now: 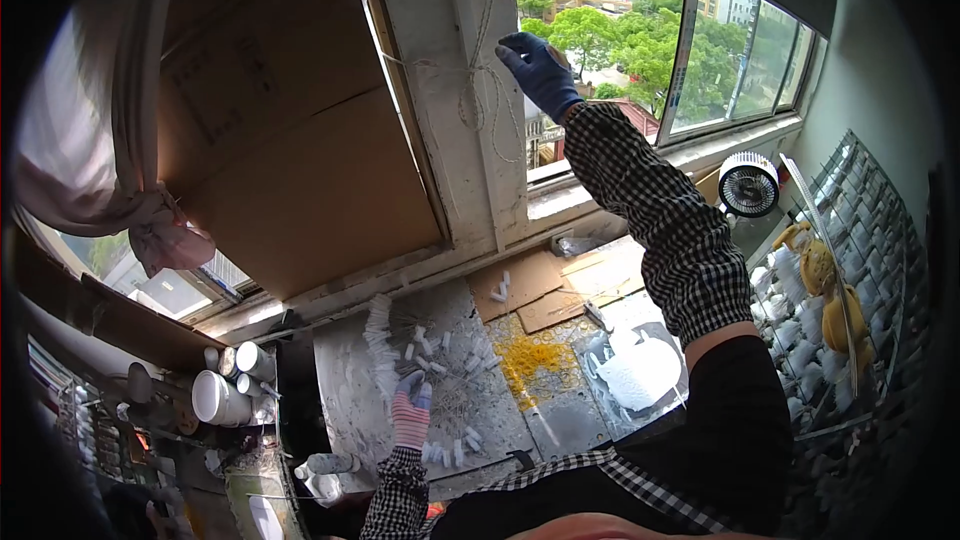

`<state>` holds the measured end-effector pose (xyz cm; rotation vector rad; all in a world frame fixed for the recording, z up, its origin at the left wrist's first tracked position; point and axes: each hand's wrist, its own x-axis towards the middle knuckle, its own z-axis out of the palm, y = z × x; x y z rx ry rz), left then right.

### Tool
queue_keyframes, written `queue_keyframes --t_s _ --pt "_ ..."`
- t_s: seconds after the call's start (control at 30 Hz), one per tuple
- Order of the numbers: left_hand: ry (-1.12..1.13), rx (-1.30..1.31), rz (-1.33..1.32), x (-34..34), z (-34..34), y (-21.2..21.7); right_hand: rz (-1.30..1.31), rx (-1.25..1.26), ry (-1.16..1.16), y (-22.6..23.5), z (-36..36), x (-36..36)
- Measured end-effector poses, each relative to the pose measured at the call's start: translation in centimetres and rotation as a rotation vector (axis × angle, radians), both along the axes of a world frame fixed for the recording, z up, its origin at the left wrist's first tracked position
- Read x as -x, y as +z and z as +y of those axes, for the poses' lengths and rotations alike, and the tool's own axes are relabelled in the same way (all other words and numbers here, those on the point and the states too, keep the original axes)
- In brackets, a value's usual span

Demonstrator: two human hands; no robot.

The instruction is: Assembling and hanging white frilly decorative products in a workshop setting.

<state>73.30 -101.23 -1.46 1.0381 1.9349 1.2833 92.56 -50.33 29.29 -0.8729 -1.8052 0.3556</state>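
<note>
My left hand (411, 416), in a pink-and-white striped glove with grey fingers, is low over a grey worktop (345, 380). Its fingers stretch toward small white cylindrical pieces (424, 364) and thin wire-like pins (455, 390), and no held thing shows. Raised high in front of the window, my right hand (545, 75) wears a dark blue glove. Its thumb and fingers look slightly apart, with nothing clearly held. A pale hanging cord (478, 90) is just left of it. A row of white pieces (380, 345) lies along the worktop's left side.
Yellow granules (535, 365) and a white mass on a sheet (640, 372) lie to the right, with pliers (597, 317) behind. White tubs (220, 398) stand left. A small fan (749, 185) and a wire rack (850, 180) with yellow gloves (842, 315) are at right.
</note>
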Motion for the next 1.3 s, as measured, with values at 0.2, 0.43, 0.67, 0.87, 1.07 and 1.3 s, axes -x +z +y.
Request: queue_keyframes --t_s 0.2,0.43,0.67,0.87,1.07,1.3 --pt "0.155 0.172 -0.107 -8.7 -7.3 2.9 -0.202 0.187 -0.380 7.8 5.4 5.3" --pt "0.287 0.079 -0.396 -7.7 -12.8 -3.5 -0.248 0.432 -0.442 8.7 9.9 4.9" --pt "0.059 0.122 -0.162 -8.1 -4.5 2.1 -0.232 -0.090 -0.256 7.0 6.4 2.8" --pt "-0.254 -0.099 0.013 -6.2 4.9 8.4 -0.400 -0.323 0.139 -1.5 -3.2 4.6" --pt "-0.275 -0.444 0.318 -3.1 18.9 23.3 -0.413 -0.517 0.437 -9.0 -7.4 3.9" --pt "-0.485 -0.606 -0.158 -3.8 42.8 44.1 -0.599 -0.587 0.454 -14.0 -6.4 0.7"
